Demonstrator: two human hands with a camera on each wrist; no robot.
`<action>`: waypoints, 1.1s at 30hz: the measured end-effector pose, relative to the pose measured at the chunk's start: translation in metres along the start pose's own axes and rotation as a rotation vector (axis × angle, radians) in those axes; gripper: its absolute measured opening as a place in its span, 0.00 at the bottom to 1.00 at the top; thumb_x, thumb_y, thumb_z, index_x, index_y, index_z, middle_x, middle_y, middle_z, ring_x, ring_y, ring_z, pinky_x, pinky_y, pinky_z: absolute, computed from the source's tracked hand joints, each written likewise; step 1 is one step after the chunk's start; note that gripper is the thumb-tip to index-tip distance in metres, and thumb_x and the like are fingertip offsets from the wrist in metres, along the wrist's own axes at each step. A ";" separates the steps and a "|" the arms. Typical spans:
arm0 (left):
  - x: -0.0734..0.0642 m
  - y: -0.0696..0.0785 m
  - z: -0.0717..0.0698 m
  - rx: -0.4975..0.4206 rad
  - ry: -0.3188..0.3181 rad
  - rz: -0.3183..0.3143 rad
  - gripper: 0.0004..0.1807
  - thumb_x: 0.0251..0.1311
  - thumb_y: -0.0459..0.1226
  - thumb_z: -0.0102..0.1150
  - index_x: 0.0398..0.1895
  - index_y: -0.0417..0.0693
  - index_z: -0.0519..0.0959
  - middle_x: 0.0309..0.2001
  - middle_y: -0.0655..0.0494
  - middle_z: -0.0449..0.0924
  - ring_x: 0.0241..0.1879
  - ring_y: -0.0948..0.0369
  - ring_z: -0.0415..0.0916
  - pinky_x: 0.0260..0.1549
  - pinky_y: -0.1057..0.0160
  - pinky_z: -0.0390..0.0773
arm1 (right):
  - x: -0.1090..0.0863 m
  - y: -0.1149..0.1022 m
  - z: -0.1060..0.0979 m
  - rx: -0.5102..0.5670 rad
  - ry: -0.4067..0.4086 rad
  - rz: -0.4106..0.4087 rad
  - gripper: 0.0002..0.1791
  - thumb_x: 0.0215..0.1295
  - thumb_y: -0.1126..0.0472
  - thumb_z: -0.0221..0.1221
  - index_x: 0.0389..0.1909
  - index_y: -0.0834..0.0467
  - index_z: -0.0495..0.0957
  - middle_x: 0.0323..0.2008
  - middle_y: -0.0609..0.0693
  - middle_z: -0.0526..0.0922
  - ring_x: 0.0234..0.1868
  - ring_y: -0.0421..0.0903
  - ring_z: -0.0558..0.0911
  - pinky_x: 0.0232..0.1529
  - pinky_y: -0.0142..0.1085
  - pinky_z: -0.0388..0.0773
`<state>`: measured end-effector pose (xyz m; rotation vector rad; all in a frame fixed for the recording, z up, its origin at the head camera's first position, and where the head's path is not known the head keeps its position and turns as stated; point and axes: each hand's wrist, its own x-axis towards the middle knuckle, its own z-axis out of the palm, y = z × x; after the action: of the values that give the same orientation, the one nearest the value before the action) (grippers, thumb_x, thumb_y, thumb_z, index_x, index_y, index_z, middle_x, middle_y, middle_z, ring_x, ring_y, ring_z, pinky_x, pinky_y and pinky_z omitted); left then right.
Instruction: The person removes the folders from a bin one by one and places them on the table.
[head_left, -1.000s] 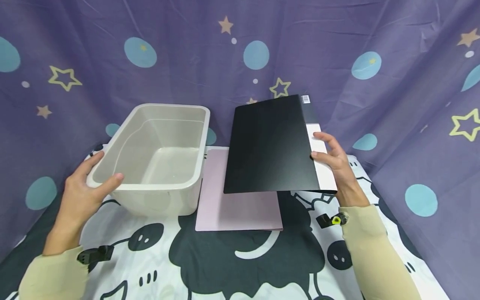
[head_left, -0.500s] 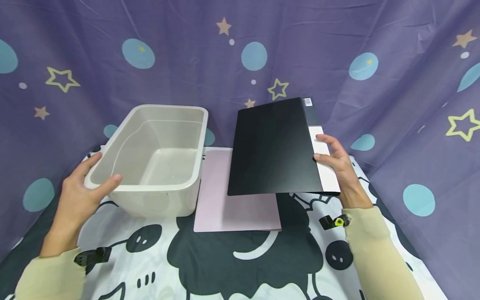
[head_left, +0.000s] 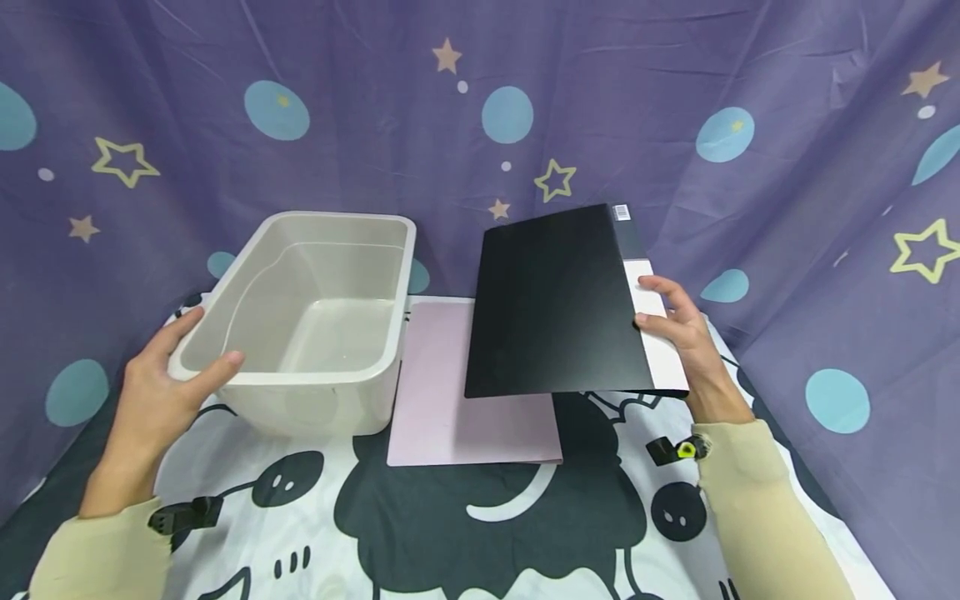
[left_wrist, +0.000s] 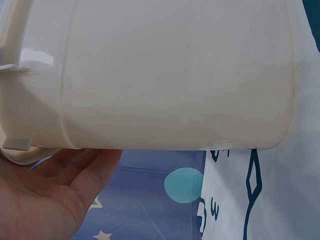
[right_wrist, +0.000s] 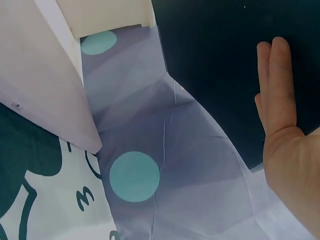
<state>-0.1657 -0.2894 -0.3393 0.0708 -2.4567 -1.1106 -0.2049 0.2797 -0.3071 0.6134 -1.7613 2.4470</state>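
My left hand (head_left: pixel 165 383) grips the near left corner of a pale grey plastic bin (head_left: pixel 322 400), thumb over the rim and fingers along the outside. In the left wrist view, the fingers reach behind the bin's outer wall (left_wrist: pixel 175 75). With my right hand (head_left: pixel 686 342) I hold a black file folder (head_left: pixel 555 308) by its white-labelled spine, thumb and a finger on the spine. The folder hangs tilted above the cloth. Its black underside (right_wrist: pixel 210 50) shows in the right wrist view, with straight fingers against it. A pink folder (head_left: pixel 435 383) lies flat, partly covered by the black one in the head view.
A sheep-patterned cloth (head_left: pixel 495 533) covers the surface. Behind it hangs a purple curtain (head_left: pixel 622 83) with stars and blue spots, close to the bin's far side. The pink folder's left edge runs right beside the bin.
My right hand and the black folder have shifted slightly right and down, uncovering a bit more of the pink folder. The left hand and the bin stay in place.
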 end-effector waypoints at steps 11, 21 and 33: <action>0.000 0.000 -0.002 0.007 -0.003 -0.002 0.44 0.55 0.44 0.67 0.74 0.58 0.57 0.64 0.38 0.66 0.50 0.45 0.65 0.33 0.67 0.64 | -0.006 0.001 -0.009 0.056 -0.031 -0.002 0.26 0.66 0.81 0.38 0.59 0.57 0.66 0.39 0.54 0.81 0.31 0.47 0.85 0.28 0.36 0.81; 0.000 0.001 0.000 0.007 -0.003 -0.007 0.44 0.55 0.44 0.67 0.74 0.57 0.56 0.64 0.38 0.66 0.51 0.43 0.65 0.34 0.62 0.66 | -0.014 0.002 -0.020 0.053 -0.026 -0.013 0.25 0.66 0.81 0.39 0.59 0.58 0.67 0.39 0.54 0.81 0.32 0.47 0.85 0.29 0.35 0.81; 0.000 -0.001 0.000 -0.004 -0.015 -0.012 0.45 0.55 0.44 0.67 0.75 0.58 0.55 0.66 0.38 0.64 0.52 0.41 0.64 0.36 0.53 0.70 | -0.020 0.003 -0.027 -0.156 0.056 0.011 0.24 0.66 0.78 0.46 0.58 0.55 0.70 0.37 0.48 0.83 0.32 0.41 0.83 0.33 0.31 0.78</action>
<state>-0.1654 -0.2901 -0.3397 0.0761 -2.4707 -1.1247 -0.1952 0.3071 -0.3241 0.5176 -1.9149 2.2805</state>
